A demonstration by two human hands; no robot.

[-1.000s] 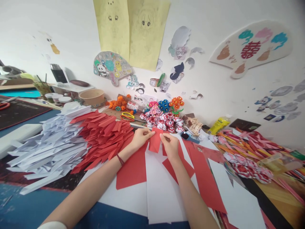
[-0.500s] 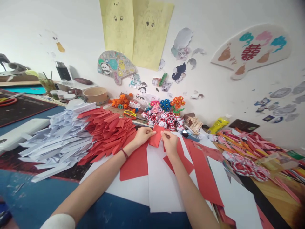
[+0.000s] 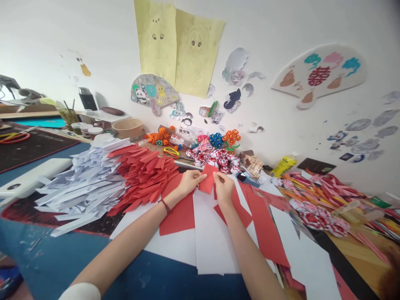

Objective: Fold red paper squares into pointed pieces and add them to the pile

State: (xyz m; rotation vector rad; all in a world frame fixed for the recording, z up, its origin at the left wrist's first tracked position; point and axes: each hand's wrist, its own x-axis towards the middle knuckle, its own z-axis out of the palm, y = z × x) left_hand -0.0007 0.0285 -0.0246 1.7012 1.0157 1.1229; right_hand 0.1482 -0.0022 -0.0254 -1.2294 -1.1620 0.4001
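Observation:
A small piece of red paper (image 3: 207, 179) is held up between my two hands, over the white sheets (image 3: 209, 233). My left hand (image 3: 191, 182) pinches its left edge with thumb and fingers. On its right edge, my right hand (image 3: 223, 185) has the same kind of pinch. Larger red sheets (image 3: 178, 212) lie beneath and beside my hands. To the left are a heap of folded red paper strips (image 3: 146, 171) and a heap of folded white paper strips (image 3: 90, 179).
Red-and-white paper flowers (image 3: 215, 158) and small orange flowers (image 3: 161, 136) stand behind my hands against the wall. A smartwatch (image 3: 245, 178) lies just right of them. Further right are a yellow bottle (image 3: 284, 164) and a pile of coloured strips (image 3: 331, 187). A white device (image 3: 37, 177) lies far left.
The whole view has shifted slightly. Both hands keep their pinch on the small red paper, in nearly the same place over the sheets.

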